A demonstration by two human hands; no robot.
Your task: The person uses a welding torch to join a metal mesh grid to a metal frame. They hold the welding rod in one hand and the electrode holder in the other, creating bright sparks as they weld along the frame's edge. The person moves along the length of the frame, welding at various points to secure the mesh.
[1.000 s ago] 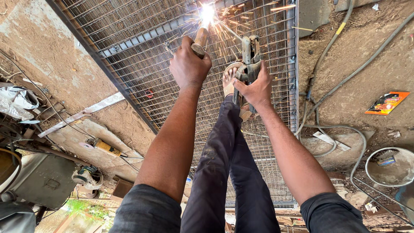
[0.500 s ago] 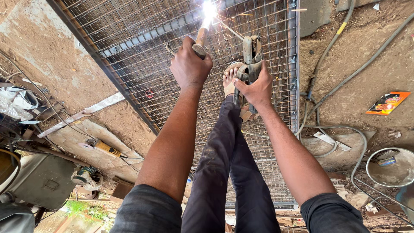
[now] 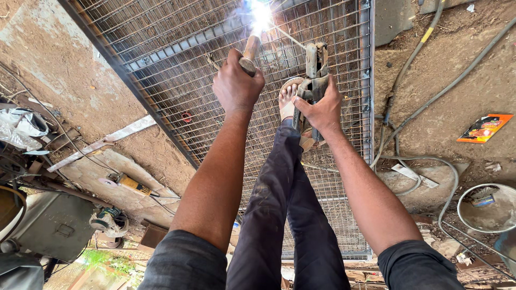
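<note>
My left hand [image 3: 236, 86] is closed around the wooden handle of a tool [image 3: 250, 51] whose head is lost in a bright welding flash [image 3: 261, 12]. My right hand [image 3: 321, 107] grips a metal welding electrode holder [image 3: 314, 67]. A thin rod runs from the holder up towards the flash. Both hands hover over a wire mesh panel in a steel frame [image 3: 177, 59] lying on the ground. My foot [image 3: 289, 96] rests on the mesh between the two hands, beside the holder.
Cables [image 3: 424, 156] snake over the dirt on the right, near a round metal basin [image 3: 489, 209] and an orange packet [image 3: 485, 128]. On the left lie an angle grinder [image 3: 129, 184], a metal strip [image 3: 102, 144], a grey metal box [image 3: 54, 228] and plastic bags [image 3: 21, 123].
The spray of sparks seen one second ago has died down to a single bright flash. Both hands stay almost where they were on the mesh.
</note>
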